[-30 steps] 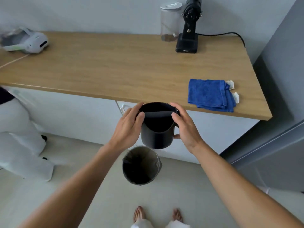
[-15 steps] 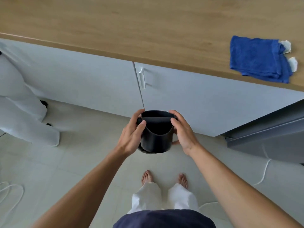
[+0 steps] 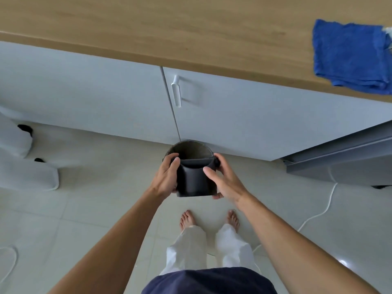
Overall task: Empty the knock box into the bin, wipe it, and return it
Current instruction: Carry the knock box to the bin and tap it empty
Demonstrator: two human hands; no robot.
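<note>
Pale floor tiles (image 3: 84, 209) fill most of the view, running up to white cupboard doors (image 3: 106, 98) under a wooden worktop (image 3: 169, 28). On the worktop at the far right lies a folded blue cloth (image 3: 350, 58), close to the front edge. Both hands hold the black knock box (image 3: 194, 181) out in front of the person's body, above the floor and tipped away so that its base faces the camera and its mouth points toward the bin (image 3: 188, 149). That bin stands on the floor against the cupboard, and its round open rim shows just beyond the box's top edge. The left hand (image 3: 165, 177) is wrapped around the left side, fingers curled over the upper rim. The right hand (image 3: 224, 179) clasps the right side, thumb laid across the front wall. Bare feet (image 3: 187, 219) in white trousers stand just below the box. A white cable (image 3: 326, 206) trails over the tiles at right.
</note>
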